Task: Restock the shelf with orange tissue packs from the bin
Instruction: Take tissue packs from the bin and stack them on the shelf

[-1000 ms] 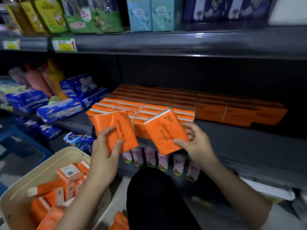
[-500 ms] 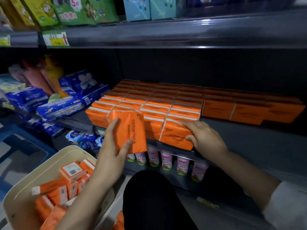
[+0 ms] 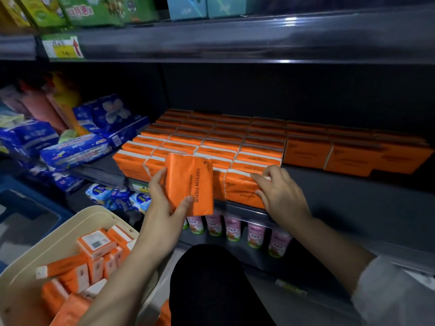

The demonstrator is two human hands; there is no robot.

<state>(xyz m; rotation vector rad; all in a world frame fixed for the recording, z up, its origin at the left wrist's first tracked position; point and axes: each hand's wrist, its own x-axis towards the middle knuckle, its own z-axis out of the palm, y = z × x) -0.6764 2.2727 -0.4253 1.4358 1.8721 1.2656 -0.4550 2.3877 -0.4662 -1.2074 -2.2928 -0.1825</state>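
ok, left hand (image 3: pixel 162 208) pinches one orange pack (image 3: pixel 190 182) upright, thumb on the front face, fingers behind, just in front of the shelf (image 3: pixel 353 196) edge. print on it runs sideways: "cotton tissue", with a small logo and a line of finer print too small to read. right hand (image 3: pixel 280 194) lies flat on the front-right pack of the stack (image 3: pixel 211 137), fingers spread over its top edge and pressing, not gripping; "cotton tissue" reads upside down on that pack. stack fills the left half of the shelf in rows; a lower row of orange packs sits to its right. bin (image 3: pixel 58 234) at lower left holds loose orange packs, one showing a white barcode label. blue bags (image 3: pixel 75 149) left of the stack, text unreadable. price tag (image 3: pixel 66 47) on the upper rail has a red arrow pointing up. pink-labelled bottles (image 3: pixel 254 234) stand below the shelf.
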